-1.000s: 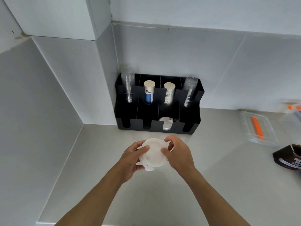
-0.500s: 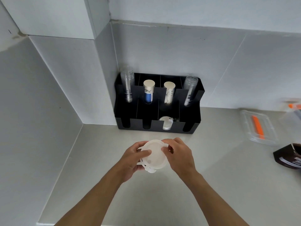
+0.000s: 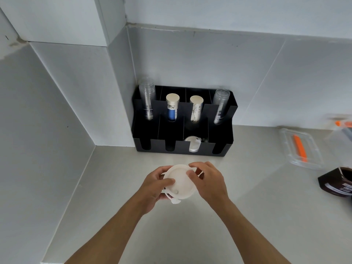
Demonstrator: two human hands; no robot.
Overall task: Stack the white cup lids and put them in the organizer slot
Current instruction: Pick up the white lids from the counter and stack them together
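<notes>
Both hands hold a small stack of white cup lids (image 3: 180, 182) above the counter, in front of the black organizer (image 3: 182, 130). My left hand (image 3: 155, 184) cups the stack from the left and below, thumb on top. My right hand (image 3: 208, 181) grips the right edge, fingertips on the top lid. A little tab sticks out at the stack's near side. Another white lid (image 3: 193, 146) stands in the organizer's third front slot from the left.
The organizer's back row holds two clear cup stacks (image 3: 147, 101) and two paper cup stacks (image 3: 172, 107). At right lie a clear plastic box (image 3: 301, 147) with an orange item and a dark brown carton (image 3: 337, 182). Walls close the left and back.
The lids and both hands have stayed almost in place; the fingers shifted slightly on the stack and the top lid sits flatter on it.
</notes>
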